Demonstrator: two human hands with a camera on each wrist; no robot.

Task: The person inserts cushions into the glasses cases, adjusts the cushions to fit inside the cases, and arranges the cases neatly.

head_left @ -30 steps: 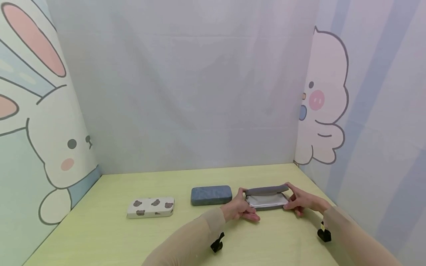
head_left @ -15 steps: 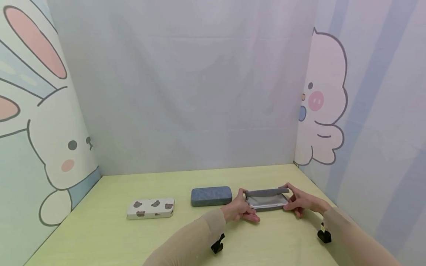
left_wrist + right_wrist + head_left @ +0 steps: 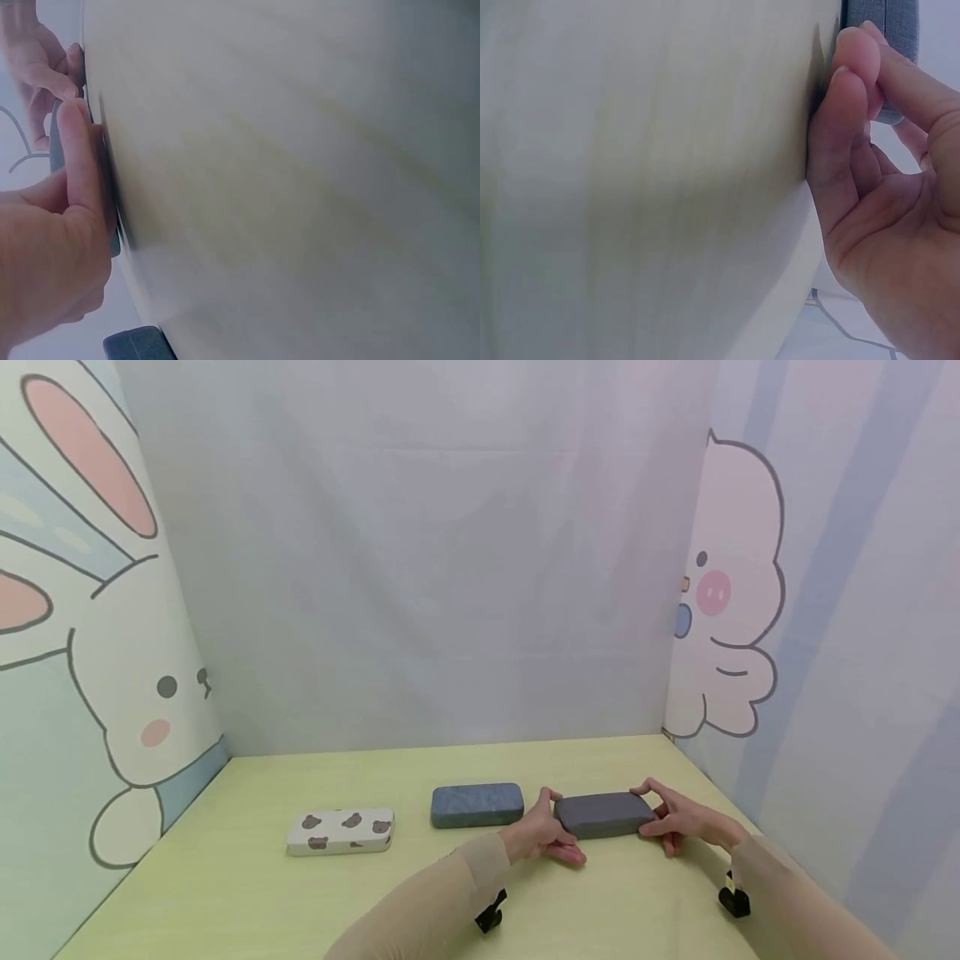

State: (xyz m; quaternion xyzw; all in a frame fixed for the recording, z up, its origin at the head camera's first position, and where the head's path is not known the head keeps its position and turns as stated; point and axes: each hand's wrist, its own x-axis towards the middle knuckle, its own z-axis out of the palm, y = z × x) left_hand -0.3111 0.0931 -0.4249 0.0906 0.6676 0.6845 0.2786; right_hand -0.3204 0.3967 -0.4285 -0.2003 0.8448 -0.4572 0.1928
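A dark grey glasses case (image 3: 604, 815) lies on the table with its lid down. At its left end my left hand (image 3: 536, 831) holds it, index finger at the back corner and thumb near the front. My right hand (image 3: 678, 817) grips the opposite end between thumb and index finger. The right wrist view shows curled fingers (image 3: 844, 105) against the end of the grey case (image 3: 900, 37). In the left wrist view, most of the case is hidden behind the left hand (image 3: 56, 247).
Just left of my left hand lies a blue glasses case (image 3: 477, 805). Further left is a white case with brown bear heads (image 3: 341, 832). The yellow-green table (image 3: 300, 910) is bounded by a grey back curtain (image 3: 420, 593) and printed side curtains.
The grey case's lid, raised with the pale inside showing one second ago, has swung down towards me and now covers the case. Both hands have stayed at its ends.
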